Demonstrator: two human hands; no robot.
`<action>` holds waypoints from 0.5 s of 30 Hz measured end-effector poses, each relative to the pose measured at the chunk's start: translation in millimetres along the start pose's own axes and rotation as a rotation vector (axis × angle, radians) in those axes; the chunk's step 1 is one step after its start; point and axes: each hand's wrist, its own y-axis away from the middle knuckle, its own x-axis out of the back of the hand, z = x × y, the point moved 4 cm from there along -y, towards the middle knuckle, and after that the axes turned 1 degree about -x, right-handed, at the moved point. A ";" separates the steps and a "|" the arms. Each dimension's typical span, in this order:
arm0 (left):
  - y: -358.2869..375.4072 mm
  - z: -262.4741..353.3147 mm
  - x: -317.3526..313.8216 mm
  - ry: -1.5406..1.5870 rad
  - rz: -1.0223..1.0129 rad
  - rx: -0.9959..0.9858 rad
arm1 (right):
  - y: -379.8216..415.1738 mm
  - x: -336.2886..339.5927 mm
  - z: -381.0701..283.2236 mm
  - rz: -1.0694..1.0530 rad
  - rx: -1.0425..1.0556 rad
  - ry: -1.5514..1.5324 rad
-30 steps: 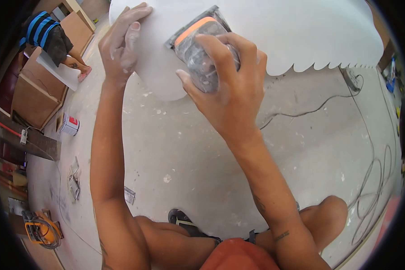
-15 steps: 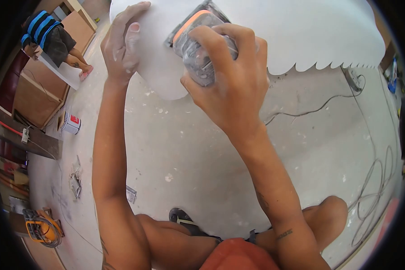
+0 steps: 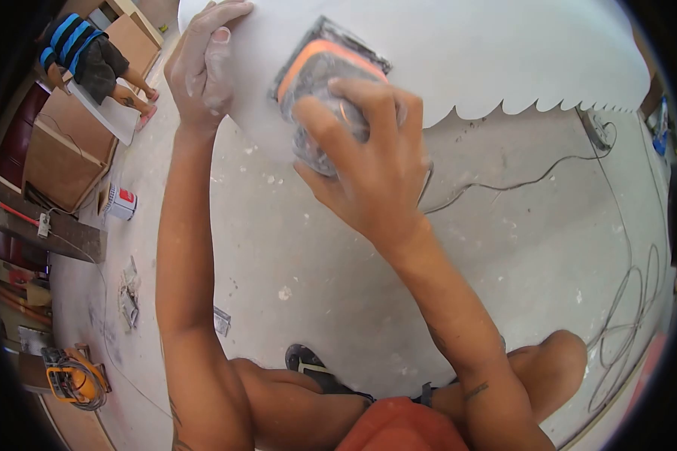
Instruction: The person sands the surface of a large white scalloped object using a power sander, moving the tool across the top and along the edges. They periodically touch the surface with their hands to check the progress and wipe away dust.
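A large white panel with a scalloped lower edge fills the top of the view. My right hand is wrapped round a dusty electric sander with an orange band, its square dark pad lying against the panel's face. Over at the panel's left edge, my left hand is coated in white dust, its fingers curled and closed on that edge. The fingertips there are partly hidden. A thin dark cord runs across the floor, passing from sight behind my right hand.
At upper left a person in a striped shirt bends over a white sheet. A paint bucket, a yellow machine and wooden boxes stand along the left. Coiled cable lies at right on the dusty floor.
My right hand and the sander have moved down and slightly left over the panel. My left hand stays at the panel's edge. The other person's arm and the sheet have shifted slightly.
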 end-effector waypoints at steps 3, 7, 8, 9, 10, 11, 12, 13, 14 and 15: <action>-1.3 4.4 2.0 -0.005 -0.019 -0.006 | -13.3 3.3 -0.6 -0.012 -0.022 0.028; -1.3 1.6 3.7 0.003 -0.029 -0.001 | 7.0 3.8 2.7 -0.033 -0.013 0.020; -2.2 0.9 3.5 0.013 -0.033 -0.011 | 17.5 0.6 3.8 -0.038 0.018 0.038; -1.3 0.2 2.9 0.023 -0.039 -0.017 | 26.8 -2.0 4.4 -0.048 0.047 0.056; -1.2 1.4 3.1 0.024 -0.042 -0.015 | 34.2 -2.5 4.4 -0.050 0.044 0.055; -1.5 2.3 3.3 -0.009 -0.038 -0.019 | 40.8 -4.1 4.4 -0.086 0.040 0.061; -2.0 3.2 3.2 -0.044 -0.033 -0.021 | 45.2 -5.7 4.9 -0.123 0.039 0.067; -1.6 4.0 3.9 -0.043 -0.032 -0.020 | 45.5 -6.6 4.3 -0.124 0.039 0.067; -1.9 4.1 3.1 -0.033 -0.028 -0.012 | 43.8 -7.1 5.3 -0.093 0.055 0.078; -2.4 4.2 2.9 -0.023 -0.023 -0.006 | 41.7 -7.7 5.5 -0.059 0.072 0.089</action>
